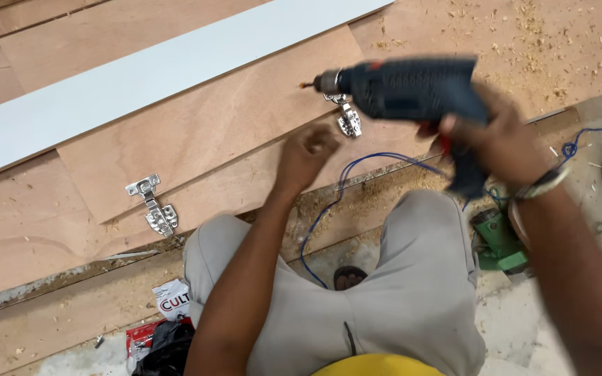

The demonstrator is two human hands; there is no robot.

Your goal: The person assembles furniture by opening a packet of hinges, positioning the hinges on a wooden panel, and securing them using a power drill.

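The blue power drill (409,87) lies with its long axis level, bit pointing left, just above the right-hand metal hinge (347,118) on the plywood panel (196,132). The right hand (499,139) wraps its grip around the handle; the left hand (306,153), loosely curled and empty, hovers nearer the hinge.

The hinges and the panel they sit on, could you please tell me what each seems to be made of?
The two hinges, the left hinge and the one partly behind the drill, look like bright plated metal: silvery, with sharp glints. The panel looks like unfinished plywood: matt reddish-brown face with visible grain, though its edge layers are not clear.
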